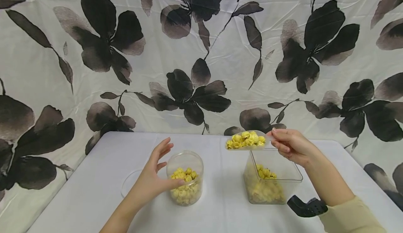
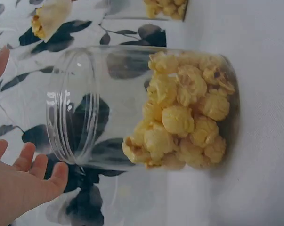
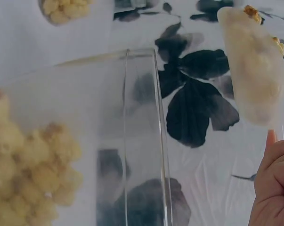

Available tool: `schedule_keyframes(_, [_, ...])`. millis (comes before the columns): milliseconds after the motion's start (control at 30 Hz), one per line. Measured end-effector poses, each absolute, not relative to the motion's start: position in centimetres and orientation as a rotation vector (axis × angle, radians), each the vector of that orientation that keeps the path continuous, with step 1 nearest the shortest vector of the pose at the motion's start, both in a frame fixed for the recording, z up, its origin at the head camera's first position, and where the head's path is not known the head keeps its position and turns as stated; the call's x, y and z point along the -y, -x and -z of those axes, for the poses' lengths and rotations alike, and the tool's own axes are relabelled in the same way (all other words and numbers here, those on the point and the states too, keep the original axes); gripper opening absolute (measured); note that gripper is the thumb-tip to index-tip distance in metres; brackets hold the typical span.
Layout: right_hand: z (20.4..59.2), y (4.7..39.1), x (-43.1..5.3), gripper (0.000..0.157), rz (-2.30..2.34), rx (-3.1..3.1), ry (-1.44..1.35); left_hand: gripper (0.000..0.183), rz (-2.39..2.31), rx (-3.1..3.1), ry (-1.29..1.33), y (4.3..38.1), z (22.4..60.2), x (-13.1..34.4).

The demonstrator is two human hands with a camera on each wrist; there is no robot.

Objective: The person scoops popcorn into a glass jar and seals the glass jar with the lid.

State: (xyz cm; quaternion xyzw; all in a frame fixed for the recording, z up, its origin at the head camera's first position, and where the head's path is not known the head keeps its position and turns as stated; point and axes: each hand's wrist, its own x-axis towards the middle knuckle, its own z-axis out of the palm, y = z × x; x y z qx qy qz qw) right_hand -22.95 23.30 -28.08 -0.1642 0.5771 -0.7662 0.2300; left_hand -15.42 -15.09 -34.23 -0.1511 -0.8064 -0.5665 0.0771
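Pinching one scoop [image 3: 255, 70] of popcorn [image 1: 248, 139], right fingers [image 1: 284, 147] hover near one tub [image 1: 283, 181], left fingers [image 1: 158, 149] wide beside one jar [image 2: 120, 117].

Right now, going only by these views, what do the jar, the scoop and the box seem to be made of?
Jar: clear, glossy plastic or glass; highlights glint on its ridged neck. Scoop: probably plastic, cloudy and translucent; popcorn shows faintly through. Box: likely plastic, possibly glass; see-through, shiny at the rim.
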Motion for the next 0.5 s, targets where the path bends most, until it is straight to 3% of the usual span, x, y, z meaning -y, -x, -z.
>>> schedule_keyframes(500, [29.2,23.7,-18.5,0.030,2.032,-1.694,0.313,0.108,1.727,2.492,0.449,16.3,38.0,15.4])
